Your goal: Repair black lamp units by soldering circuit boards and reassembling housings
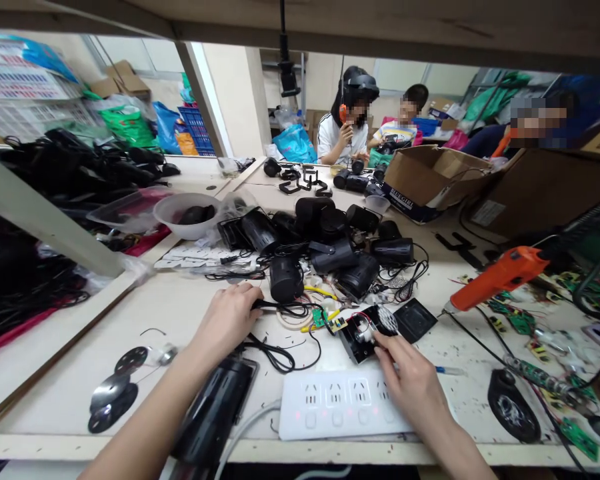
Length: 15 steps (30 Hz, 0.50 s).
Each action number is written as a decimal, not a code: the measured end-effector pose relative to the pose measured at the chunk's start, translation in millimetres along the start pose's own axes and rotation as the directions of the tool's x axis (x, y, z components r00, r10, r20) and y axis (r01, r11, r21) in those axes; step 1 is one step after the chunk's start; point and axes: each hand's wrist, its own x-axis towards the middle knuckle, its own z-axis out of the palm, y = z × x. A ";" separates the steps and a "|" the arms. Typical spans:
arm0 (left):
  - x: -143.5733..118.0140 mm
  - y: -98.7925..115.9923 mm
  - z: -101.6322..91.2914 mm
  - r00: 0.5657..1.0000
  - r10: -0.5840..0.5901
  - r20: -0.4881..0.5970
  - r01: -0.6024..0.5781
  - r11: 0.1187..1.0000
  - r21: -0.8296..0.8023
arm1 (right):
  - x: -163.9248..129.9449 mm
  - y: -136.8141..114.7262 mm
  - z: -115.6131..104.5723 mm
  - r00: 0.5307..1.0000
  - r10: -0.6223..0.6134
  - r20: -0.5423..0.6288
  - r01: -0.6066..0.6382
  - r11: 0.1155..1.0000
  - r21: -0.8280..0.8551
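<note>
My left hand [233, 313] is closed on a black cable [285, 307], which runs right toward a small green circuit board [320, 317]. At the right edge of an open black plastic housing [353, 343], my right hand [407, 367] has its thumb and fingers closed. Wires and a small white-and-silver part [365, 328] show inside that housing. Touching its far side are a white perforated piece [387, 321] and a flat black cover [416, 320]. Under my right wrist lies a white power strip [330, 400]; a black cylindrical housing [215, 407] is beside my left forearm.
Several black housings [325, 253] are heaped behind my hands. An orange electric screwdriver [500, 279] hangs at the right, above scattered circuit boards [523, 320]. A white bowl [187, 230] stands at the left, cardboard boxes [430, 175] at the back right. Several people sit across the bench.
</note>
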 end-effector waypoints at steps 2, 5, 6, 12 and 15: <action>-2.3 1.4 -6.5 1.000 0.007 -0.008 -0.008 0.999 -0.052 | -0.6 0.6 -0.2 1.000 0.003 0.008 -0.003 1.000 0.012; -10.4 4.9 -19.3 0.994 -0.017 -0.107 -0.007 0.975 -0.223 | -1.0 0.7 0.2 1.000 0.012 0.018 -0.012 0.999 0.036; -13.9 6.7 -23.6 0.987 -0.038 -0.156 -0.010 0.957 -0.291 | -1.1 0.8 0.6 1.000 0.015 0.019 -0.016 0.999 0.042; -28.2 26.6 -37.6 0.956 -0.159 -0.245 -0.012 0.816 -0.578 | 0.0 2.1 0.4 1.000 0.031 0.007 -0.031 0.997 0.066; -28.5 39.0 -41.3 0.959 -0.204 -0.197 -0.009 0.672 -0.741 | 1.1 -2.4 -4.9 0.998 0.057 -0.034 -0.053 0.994 0.094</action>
